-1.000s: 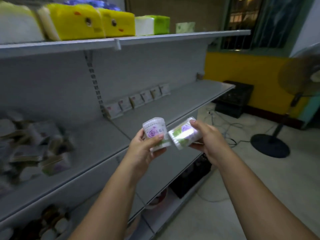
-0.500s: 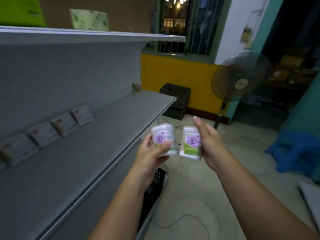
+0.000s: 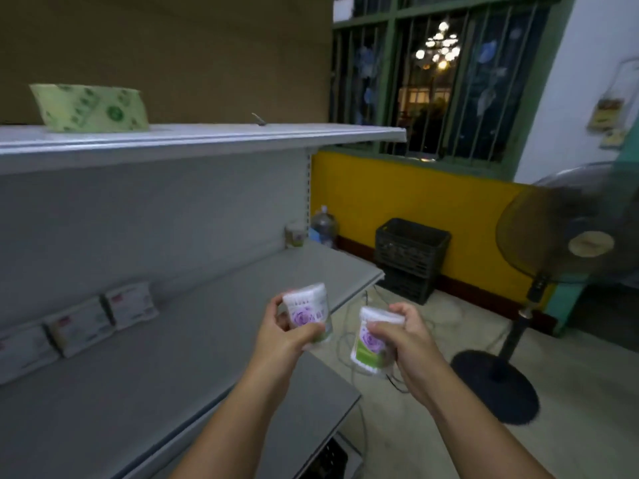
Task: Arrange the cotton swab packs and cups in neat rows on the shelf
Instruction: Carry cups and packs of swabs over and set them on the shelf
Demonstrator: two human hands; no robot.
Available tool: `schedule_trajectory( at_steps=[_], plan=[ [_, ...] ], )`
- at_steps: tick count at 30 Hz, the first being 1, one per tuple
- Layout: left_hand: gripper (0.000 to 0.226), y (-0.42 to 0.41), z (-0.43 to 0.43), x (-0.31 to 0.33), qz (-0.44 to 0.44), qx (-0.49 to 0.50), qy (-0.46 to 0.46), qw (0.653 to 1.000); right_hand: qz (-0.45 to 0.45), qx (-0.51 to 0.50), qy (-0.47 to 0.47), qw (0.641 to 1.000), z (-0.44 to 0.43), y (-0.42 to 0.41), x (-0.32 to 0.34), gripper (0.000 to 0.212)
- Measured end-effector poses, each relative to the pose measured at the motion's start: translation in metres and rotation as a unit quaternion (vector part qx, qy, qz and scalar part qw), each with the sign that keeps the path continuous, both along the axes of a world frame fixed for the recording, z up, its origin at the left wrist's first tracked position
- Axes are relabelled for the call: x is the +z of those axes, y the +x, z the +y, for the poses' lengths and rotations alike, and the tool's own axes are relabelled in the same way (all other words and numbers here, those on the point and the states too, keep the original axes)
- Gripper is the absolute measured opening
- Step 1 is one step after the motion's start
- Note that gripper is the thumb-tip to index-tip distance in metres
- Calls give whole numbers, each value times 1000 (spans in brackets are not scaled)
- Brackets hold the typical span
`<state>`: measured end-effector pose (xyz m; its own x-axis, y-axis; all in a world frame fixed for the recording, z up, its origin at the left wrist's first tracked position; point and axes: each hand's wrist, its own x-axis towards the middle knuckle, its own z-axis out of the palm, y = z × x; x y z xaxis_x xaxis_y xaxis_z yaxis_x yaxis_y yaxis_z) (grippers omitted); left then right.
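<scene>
since half a second ago the two cups have drawn apart: they were side by side, nearly touching, and now a clear gap lies between them, while the view has swung up and to the right. the left hand (image 3: pixel 280 337) is curled round the left cup (image 3: pixel 307 307), thumb across the front below the purple flower, fingers on the far side. it holds the cup about upright over the front part of the middle shelf (image 3: pixel 193 357). the right hand (image 3: pixel 406 337) grips the right cup (image 3: pixel 368 345), fingers wrapped over its white top. this cup leans a little and hangs past the shelf's front edge, above the floor.

on the middle shelf, flat packs (image 3: pixel 131 304) stand in a row against the back panel at the left, each just beside the next. in the back corner at the far end of the same shelf stands a small cup (image 3: pixel 295 234), well apart from the packs. the upper shelf (image 3: pixel 242 138) carries a green patterned pack (image 3: pixel 90 108). just beyond the shelf end a plastic bottle (image 3: pixel 323 224) shows, near a black crate (image 3: pixel 411 250) against the yellow wall. a standing fan (image 3: pixel 567 236) is on the floor at the right.
</scene>
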<state>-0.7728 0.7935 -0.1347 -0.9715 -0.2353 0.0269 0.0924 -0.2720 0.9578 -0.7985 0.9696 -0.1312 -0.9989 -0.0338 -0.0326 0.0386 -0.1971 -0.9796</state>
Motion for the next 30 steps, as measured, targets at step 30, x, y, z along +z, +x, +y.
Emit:
schedule_trajectory(
  at_steps=[30],
  plan=[
    [67, -295, -84, -76, -113, 351, -341, 865, 192, 183, 420, 868, -115, -340, -57, 48]
  ],
)
